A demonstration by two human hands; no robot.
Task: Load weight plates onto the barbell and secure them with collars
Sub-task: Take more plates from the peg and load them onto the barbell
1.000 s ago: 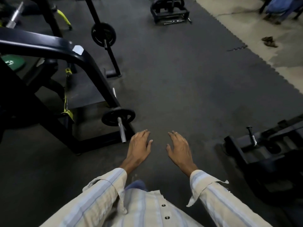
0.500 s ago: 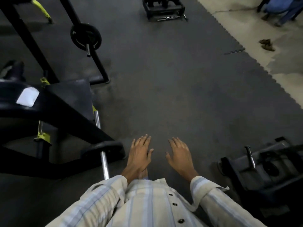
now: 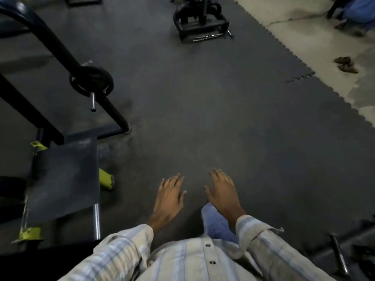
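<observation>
A black weight plate (image 3: 91,81) sits on a short steel peg (image 3: 93,102) of a slanted black frame at the upper left. My left hand (image 3: 168,197) and my right hand (image 3: 222,192) hang in front of me above the dark rubber floor, fingers straight and spread, holding nothing. Both are well to the lower right of that plate. A steel bar end (image 3: 97,221) runs along the right edge of a black padded platform (image 3: 65,177) at my lower left. No collar is visible.
A black rack with a chrome handle (image 3: 199,23) stands at the far end of the mat (image 3: 203,110). Dark equipment with a steel peg (image 3: 338,254) sits at the lower right. Bare concrete (image 3: 304,33) and a person's legs lie at the upper right.
The view has travelled forward: the near plate on its bar has passed out of sight at the lower left, and the far plate on the slanted frame is closer. Both hands stay empty.
</observation>
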